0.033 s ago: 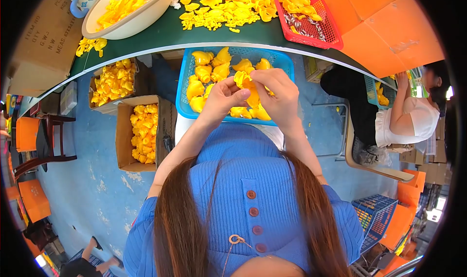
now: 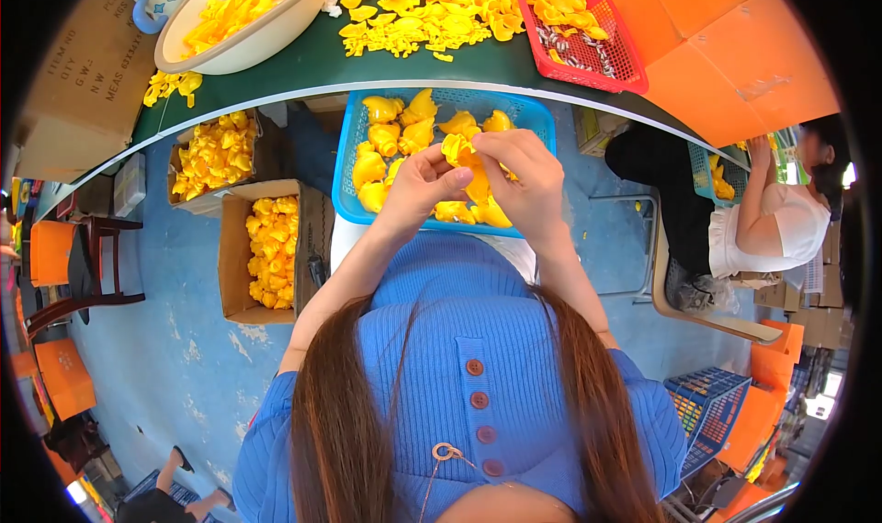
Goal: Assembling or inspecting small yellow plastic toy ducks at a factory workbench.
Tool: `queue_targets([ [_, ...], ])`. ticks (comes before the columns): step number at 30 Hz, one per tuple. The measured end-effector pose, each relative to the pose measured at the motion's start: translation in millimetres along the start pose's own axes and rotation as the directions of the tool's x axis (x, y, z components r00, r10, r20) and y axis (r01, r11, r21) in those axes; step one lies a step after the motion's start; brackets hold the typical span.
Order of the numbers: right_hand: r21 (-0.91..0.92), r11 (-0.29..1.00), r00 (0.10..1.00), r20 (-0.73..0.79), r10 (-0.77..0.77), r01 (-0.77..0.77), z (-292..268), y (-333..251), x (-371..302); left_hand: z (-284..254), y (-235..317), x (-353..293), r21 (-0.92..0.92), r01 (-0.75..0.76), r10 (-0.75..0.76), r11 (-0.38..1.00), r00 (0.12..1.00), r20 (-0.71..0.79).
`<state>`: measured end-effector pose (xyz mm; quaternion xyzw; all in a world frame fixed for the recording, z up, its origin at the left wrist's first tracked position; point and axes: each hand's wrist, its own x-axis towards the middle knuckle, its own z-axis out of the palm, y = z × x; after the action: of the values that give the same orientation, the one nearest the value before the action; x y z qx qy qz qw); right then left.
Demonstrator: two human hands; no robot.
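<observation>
Over a blue plastic basket, my two hands meet around a small yellow plastic piece with a hollow, ragged-looking rim. My left hand is closed, its fingers on the left side of the piece and its thumb pointing right. From the other side, my right hand pinches the piece with bent fingers and thumb. Part of it is hidden behind the fingers. Several glossy, rounded yellow plastic parts lie in the basket beneath and around my hands.
Ahead, a green table bears a pile of yellow pieces, a white basin and a red basket with yellow and silvery parts. Cardboard boxes of yellow parts stand left. At right sits another person.
</observation>
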<state>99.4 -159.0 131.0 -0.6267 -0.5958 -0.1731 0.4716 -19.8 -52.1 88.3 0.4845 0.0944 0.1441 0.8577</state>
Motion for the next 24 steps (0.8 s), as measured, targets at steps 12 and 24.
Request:
queue_targets([
  [12,-0.074,0.996,0.998,-0.050,-0.049,0.045,6,-4,-2,2,3,-1,0.000,-0.028,0.028,1.000,1.000,-0.009],
  [24,0.068,0.991,0.994,0.015,0.112,-0.113,10,2,-2,1,-1,1,0.023,-0.035,0.036,0.999,0.999,-0.040],
])
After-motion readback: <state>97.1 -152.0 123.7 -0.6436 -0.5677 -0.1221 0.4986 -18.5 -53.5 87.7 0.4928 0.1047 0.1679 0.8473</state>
